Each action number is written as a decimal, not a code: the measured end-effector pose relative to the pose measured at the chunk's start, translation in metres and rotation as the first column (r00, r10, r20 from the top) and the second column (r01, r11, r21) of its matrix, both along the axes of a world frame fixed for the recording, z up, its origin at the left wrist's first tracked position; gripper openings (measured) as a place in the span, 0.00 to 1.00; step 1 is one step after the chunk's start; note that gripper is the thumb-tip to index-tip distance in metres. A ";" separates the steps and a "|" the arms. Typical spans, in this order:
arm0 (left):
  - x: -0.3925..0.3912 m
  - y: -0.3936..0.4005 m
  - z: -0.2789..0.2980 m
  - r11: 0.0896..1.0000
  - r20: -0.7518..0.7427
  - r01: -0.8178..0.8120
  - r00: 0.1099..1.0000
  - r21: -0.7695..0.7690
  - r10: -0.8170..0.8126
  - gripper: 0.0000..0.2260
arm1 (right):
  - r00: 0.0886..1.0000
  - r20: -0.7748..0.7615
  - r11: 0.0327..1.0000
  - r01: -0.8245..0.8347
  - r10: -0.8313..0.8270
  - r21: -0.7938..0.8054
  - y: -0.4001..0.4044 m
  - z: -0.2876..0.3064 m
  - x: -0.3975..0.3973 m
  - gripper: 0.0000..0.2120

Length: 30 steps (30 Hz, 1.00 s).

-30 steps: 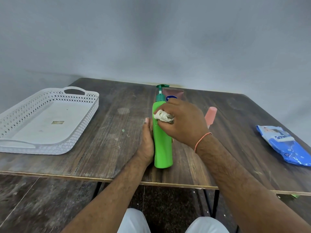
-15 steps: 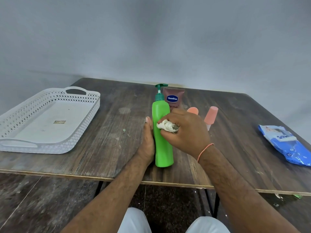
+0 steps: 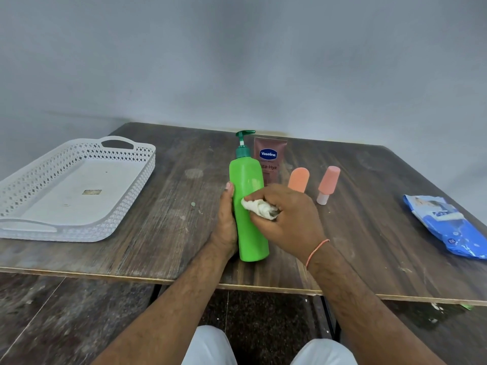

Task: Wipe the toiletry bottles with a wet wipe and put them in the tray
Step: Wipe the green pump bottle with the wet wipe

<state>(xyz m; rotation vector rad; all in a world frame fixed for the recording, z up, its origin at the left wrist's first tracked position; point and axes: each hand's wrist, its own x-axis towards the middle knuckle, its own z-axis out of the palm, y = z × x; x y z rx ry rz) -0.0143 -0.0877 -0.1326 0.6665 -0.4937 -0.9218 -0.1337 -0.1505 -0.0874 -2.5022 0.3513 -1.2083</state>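
A tall green pump bottle (image 3: 247,180) stands upright near the table's front edge. My left hand (image 3: 226,222) holds its left side, thumb up along the bottle. My right hand (image 3: 290,219) grips a crumpled white wet wipe (image 3: 259,208) and presses it against the bottle's middle. Behind the bottle stands a brown Vaseline tube (image 3: 270,159). Two small orange-capped bottles (image 3: 299,179) (image 3: 328,184) stand to the right of it. The white perforated tray (image 3: 126,201) sits at the left with nothing in it.
A blue wet-wipe pack (image 3: 448,225) lies at the table's right edge. The wooden table (image 3: 171,219) ends just in front of my hands. A grey wall rises behind it.
My right hand has slid the wipe down the green bottle from near its shoulder to its middle. The orange-capped bottles came into full view. My left hand stayed on the bottle.
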 end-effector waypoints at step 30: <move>0.005 -0.003 -0.004 0.998 0.067 -0.046 0.997 0.031 0.044 0.29 | 0.990 0.059 0.968 0.115 -0.131 0.223 -0.020 0.011 0.007 0.08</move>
